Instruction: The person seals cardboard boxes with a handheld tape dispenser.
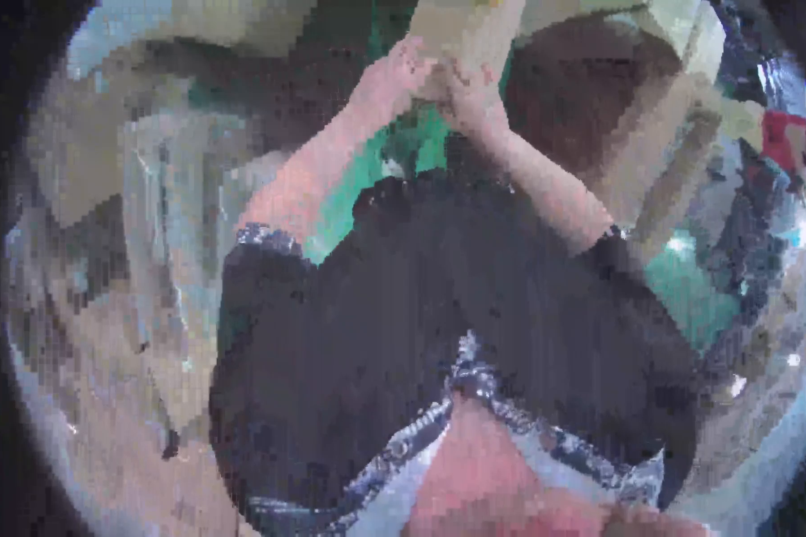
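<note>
At the top centre of the head view, my left hand and my right hand come close together at the lower end of a tan board-like piece. The fingers of both hands look curled in against that end, though the picture is coarse and blurred. What the piece is made of, and its upper end, I cannot make out. Both forearms reach forward from dark short sleeves. Below the hands, a green surface shows between the forearms.
Pale, crumpled sheet-like material lies to the left. Dark brown hollows, perhaps open boxes, lie either side of the hands; the right one has a tan edge. A red object is at the far right.
</note>
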Demonstrator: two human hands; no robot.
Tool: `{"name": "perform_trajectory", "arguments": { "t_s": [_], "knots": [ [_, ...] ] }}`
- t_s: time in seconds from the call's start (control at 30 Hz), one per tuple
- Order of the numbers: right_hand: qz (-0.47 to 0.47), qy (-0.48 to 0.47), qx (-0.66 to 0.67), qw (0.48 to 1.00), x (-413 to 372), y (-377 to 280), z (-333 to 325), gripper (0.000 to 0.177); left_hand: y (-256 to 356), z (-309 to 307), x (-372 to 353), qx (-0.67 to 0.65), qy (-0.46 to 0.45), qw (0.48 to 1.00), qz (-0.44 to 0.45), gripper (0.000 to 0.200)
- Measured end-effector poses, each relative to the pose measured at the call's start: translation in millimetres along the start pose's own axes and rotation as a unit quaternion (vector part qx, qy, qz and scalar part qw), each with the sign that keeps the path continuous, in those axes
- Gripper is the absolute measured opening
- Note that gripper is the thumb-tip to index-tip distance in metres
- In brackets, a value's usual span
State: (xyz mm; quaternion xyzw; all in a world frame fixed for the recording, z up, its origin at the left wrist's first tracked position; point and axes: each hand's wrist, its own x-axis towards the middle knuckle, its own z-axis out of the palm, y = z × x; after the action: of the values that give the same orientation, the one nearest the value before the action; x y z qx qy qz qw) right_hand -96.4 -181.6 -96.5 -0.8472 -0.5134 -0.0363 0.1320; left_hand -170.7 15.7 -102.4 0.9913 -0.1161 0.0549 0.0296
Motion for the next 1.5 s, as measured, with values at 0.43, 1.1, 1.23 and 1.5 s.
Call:
{"name": "perform_trajectory", "arguments": {
  "t_s": [0.43,1.1,1.23,1.5],
  "knots": [
    [0.080,-0.094,-0.067,0.990,30.3,-28.0,-14.8,0.075,-20.4,11.0,-21.6,-0.377,-0.183,0.861,-0.290,0.061],
    [0.035,-0.118,-0.107,0.987,60.3,-42.9,-8.7,0.070,11.9,-9.9,-43.1,-0.363,-0.023,0.766,-0.530,0.048],
    [0.031,-0.120,-0.098,0.987,61.7,-42.3,-10.0,0.067,6.4,-17.0,-34.8,-0.290,-0.096,0.793,-0.526,0.026],
    [0.005,-0.108,-0.107,0.988,58.1,-36.7,-13.1,0.067,9.7,-25.8,-28.8,-0.195,-0.137,0.823,-0.515,0.024]
  ]
}}
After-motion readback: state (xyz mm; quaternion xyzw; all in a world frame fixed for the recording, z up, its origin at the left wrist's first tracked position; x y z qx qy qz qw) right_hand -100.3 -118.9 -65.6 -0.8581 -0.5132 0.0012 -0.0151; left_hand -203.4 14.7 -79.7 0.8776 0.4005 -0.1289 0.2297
